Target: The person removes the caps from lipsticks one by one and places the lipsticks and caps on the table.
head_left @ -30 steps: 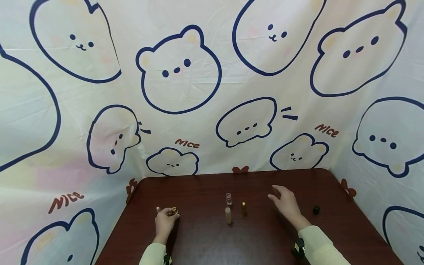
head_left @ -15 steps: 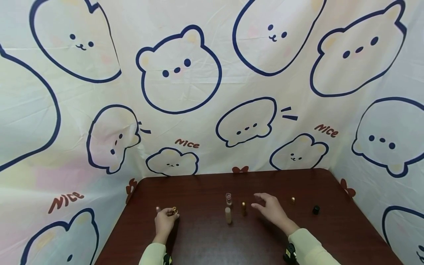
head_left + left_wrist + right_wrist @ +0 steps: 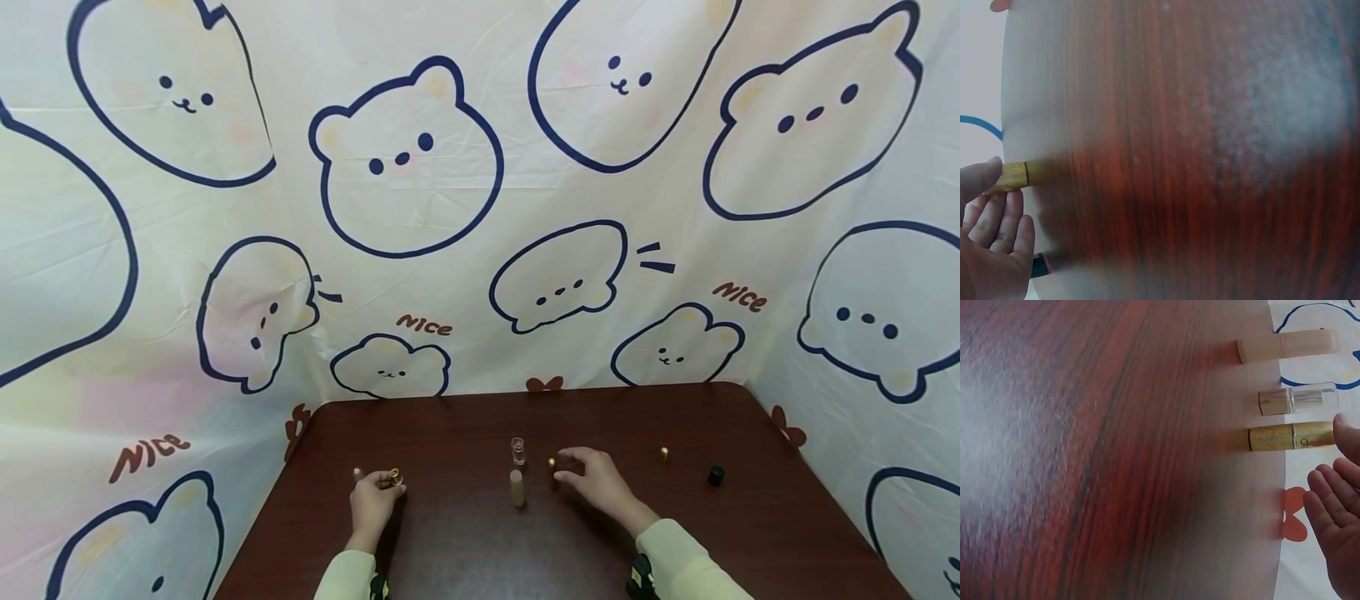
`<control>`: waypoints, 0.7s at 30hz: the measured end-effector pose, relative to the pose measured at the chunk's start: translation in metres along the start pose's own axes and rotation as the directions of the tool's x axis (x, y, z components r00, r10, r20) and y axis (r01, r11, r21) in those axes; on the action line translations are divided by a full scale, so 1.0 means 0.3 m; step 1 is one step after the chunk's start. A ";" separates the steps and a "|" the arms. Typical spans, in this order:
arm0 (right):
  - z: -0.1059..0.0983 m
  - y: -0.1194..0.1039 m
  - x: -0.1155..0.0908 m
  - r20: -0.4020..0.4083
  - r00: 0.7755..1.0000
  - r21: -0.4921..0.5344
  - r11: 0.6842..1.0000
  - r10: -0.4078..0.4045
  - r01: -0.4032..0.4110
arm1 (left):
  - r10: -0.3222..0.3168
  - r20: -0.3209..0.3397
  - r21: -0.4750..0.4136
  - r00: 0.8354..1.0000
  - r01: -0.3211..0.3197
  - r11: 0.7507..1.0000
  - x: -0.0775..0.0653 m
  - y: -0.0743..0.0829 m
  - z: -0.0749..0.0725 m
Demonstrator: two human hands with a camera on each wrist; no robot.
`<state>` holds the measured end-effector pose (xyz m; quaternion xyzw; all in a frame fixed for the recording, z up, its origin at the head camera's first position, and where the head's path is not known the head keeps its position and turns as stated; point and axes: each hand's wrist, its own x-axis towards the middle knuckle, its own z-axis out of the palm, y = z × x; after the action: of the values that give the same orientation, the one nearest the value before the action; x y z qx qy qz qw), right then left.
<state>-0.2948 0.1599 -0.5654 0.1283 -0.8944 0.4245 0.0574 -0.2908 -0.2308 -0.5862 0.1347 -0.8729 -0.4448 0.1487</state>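
Observation:
My left hand [image 3: 372, 500] pinches a gold lipstick tube [image 3: 1013, 178] between thumb and fingers at the table's left side. The tube stands upright, and its round top [image 3: 395, 477] shows gold from above. My right hand [image 3: 600, 485] is beside an upright gold lipstick [image 3: 552, 472] near the middle, with thumb and forefinger spread right at it. In the right wrist view the thumb overlaps the upper end of that lipstick, and the other fingers lie loosely extended. To its left stand a clear-capped lipstick [image 3: 518, 451] and a frosted beige tube [image 3: 517, 488].
A small gold cap [image 3: 663, 454] and a dark green, nearly black cap [image 3: 716, 476] stand on the right of the brown table [image 3: 487, 558]. Just beyond the left hand is a pink-topped piece [image 3: 357, 474]. Cartoon-printed cloth [image 3: 555, 200] hangs behind the table and along both sides.
My right hand has moved left, from the right side to the gold lipstick, uncovering the small gold cap. The left hand keeps still with its tube.

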 end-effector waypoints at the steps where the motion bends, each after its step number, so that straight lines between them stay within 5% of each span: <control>1: 0.003 0.000 0.001 -0.002 1.000 0.007 1.000 -0.004 0.004 | 0.002 -0.001 -0.001 1.000 -0.002 1.000 0.000 0.000 0.000; 21: 0.038 -0.018 0.032 0.000 1.000 0.011 1.000 -0.012 0.012 | -0.008 -0.006 0.009 1.000 0.008 1.000 0.001 0.005 0.002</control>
<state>-0.3024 0.1460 -0.5667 0.1341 -0.8912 0.4293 0.0590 -0.2915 -0.2296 -0.5852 0.1404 -0.8737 -0.4412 0.1490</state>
